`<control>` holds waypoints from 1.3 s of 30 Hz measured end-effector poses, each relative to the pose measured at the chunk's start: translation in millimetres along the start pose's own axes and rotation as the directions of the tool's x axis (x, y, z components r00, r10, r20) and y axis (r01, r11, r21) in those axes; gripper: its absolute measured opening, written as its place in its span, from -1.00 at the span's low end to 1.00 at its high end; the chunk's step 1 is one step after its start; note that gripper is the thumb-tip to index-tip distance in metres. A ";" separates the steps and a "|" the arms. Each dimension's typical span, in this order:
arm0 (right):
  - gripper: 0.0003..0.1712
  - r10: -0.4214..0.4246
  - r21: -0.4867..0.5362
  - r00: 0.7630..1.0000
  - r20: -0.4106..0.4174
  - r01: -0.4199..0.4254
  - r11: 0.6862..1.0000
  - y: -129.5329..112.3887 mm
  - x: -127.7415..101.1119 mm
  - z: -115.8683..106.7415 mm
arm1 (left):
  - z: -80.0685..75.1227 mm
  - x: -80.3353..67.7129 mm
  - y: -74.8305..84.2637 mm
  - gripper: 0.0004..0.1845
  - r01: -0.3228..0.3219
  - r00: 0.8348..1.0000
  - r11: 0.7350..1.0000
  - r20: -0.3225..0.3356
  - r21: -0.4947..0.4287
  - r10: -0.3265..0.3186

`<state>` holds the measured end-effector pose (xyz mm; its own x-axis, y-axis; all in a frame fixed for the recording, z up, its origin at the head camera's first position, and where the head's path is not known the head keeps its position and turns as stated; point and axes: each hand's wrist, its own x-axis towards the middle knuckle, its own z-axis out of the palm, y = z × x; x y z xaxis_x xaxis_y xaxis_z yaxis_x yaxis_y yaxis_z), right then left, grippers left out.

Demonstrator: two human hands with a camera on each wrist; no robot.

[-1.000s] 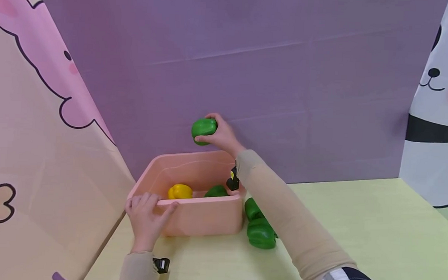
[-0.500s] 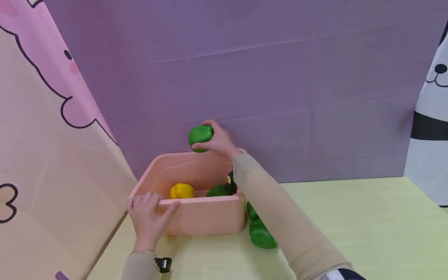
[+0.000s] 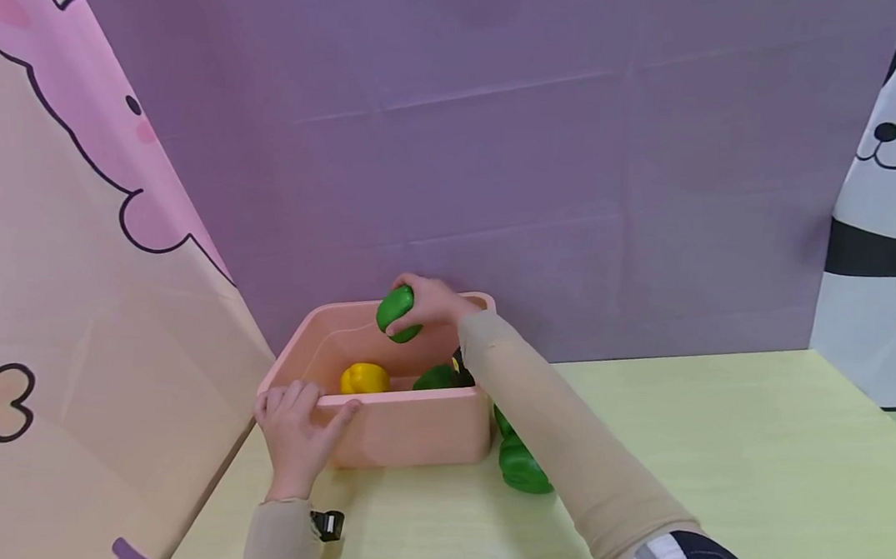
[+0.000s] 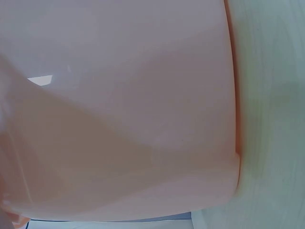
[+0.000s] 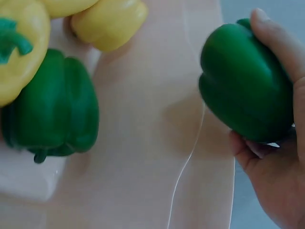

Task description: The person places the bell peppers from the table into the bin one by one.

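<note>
My right hand [image 3: 434,302] grips a green bell pepper [image 5: 245,83] over the back part of a pink bin [image 3: 411,432]. Thumb and fingers wrap the pepper from its right side in the head view. Inside the bin lie another green bell pepper [image 5: 57,105] and several yellow bell peppers [image 5: 110,24]; the head view shows one yellow pepper [image 3: 364,378], the front wall hiding the others. My left hand [image 3: 294,431] holds the bin's front rim near its left corner, fingers over the edge and thumb along the outside. The left wrist view is filled by the bin's outer wall [image 4: 143,119].
Two more green bell peppers [image 3: 522,466] sit on the pale yellow table [image 3: 710,458] just right of the bin, partly behind my right forearm. A purple cloth wall [image 3: 499,148] rises behind the bin. A printed panel [image 3: 79,297] stands close on the left.
My right hand has lowered the green bell pepper from above the back rim to the bin's opening. The left hand keeps its hold on the front rim.
</note>
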<state>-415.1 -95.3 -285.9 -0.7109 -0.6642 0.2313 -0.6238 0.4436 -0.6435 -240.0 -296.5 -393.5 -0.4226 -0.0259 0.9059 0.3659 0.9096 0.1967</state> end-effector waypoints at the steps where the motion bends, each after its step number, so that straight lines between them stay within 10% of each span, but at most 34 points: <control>1: -0.24 0.005 -0.009 1.000 0.028 -0.005 1.000 1.0 0.1 1.0 | 0.3 0.1 0.2 -0.30 -0.001 1.000 1.000 0.000 -0.001 0.001; 20: -0.60 0.254 -0.007 0.915 0.314 -0.265 0.964 2.4 -13.7 6.0 | 2.5 1.1 2.2 -0.32 -0.017 1.000 1.000 -0.011 -0.009 0.017; 39: -0.84 0.334 -0.051 0.910 0.245 -0.332 0.942 7.9 -19.5 4.7 | 8.7 2.5 4.7 -0.30 -0.017 1.000 1.000 -0.015 -0.026 0.017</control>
<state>-404.7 -81.7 -299.0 -0.7758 -0.6038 -0.1830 -0.3684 0.6690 -0.6455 -246.5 -288.7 -393.6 -0.4042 -0.0164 0.9145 0.3948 0.8988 0.1906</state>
